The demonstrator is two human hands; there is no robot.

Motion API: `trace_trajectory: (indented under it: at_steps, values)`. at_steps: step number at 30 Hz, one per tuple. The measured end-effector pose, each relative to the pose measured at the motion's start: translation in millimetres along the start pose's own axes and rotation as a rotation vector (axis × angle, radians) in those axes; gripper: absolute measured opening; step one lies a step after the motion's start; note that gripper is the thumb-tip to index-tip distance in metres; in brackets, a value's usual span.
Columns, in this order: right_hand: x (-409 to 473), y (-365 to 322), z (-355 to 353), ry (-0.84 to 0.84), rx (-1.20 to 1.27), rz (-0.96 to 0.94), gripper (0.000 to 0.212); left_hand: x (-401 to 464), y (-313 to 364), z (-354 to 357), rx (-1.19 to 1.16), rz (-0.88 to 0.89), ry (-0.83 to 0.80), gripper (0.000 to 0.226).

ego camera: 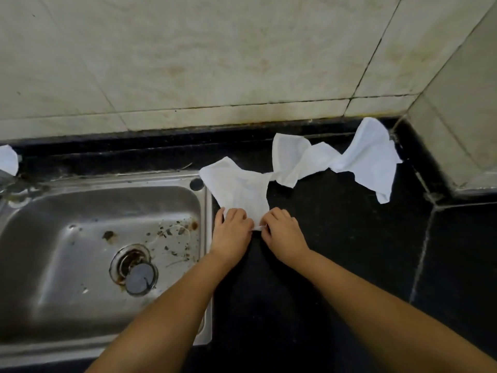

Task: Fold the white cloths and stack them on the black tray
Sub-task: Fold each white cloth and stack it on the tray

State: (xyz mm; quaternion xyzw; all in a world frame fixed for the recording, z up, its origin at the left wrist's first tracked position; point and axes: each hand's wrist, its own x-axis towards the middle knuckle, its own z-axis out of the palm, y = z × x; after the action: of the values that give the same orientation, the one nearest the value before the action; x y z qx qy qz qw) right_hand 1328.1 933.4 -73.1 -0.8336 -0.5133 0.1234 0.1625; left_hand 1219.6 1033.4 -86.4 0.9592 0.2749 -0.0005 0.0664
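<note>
Two hands are working one white cloth (240, 187) right at the edge where the sink meets the black worktop (336, 238). That cloth is crumpled and spread in a rough fan shape, its far corner lying over the sink's rim near a small round hole (195, 183), its near end bunched up between the hands. Left hand (231, 234) has its fingers curled onto the near edge of the cloth, and right hand (283, 234) pinches the same edge just beside it, so both are clamped on the cloth and nearly touching each other.

Second cloth (293, 161) lies crumpled on the worktop just behind and to the right, its tip touching the first one. Third cloth (368, 154) sits further right, close to the corner where the tiled wall (188, 63) turns, and it meets the second one in the middle. Can't tell if those two are separate pieces or one long one tbh. Another bit of white (8, 158) peeks in at the far left edge, behind the sink.

Sink (67, 265) is stainless steel, pretty grimy, with bits of debris scattered on the bottom and a rusty ring around the drain (133, 267), which has a grey plug sitting partly over it. Wall tiles are off-white with stained grout lines
</note>
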Motion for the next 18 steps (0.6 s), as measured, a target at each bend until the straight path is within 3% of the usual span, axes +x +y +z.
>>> trace_trajectory:
  at_steps: [4,10,12,18]
  values:
    - [-22,-4,-44,0.142,0.286,0.086,0.008,-8,5,-12,-0.145,0.024,0.155,0.018]
    - [-66,21,-123,0.494,0.614,0.316,0.006,-13,11,-69,-0.408,0.155,0.309,0.035]
    - [-79,30,-143,0.592,0.648,0.354,0.007,-18,17,-90,-0.504,0.192,0.291,0.039]
    - [-113,44,-189,0.736,0.697,0.319,0.015,-17,34,-143,-0.785,0.137,0.178,0.017]
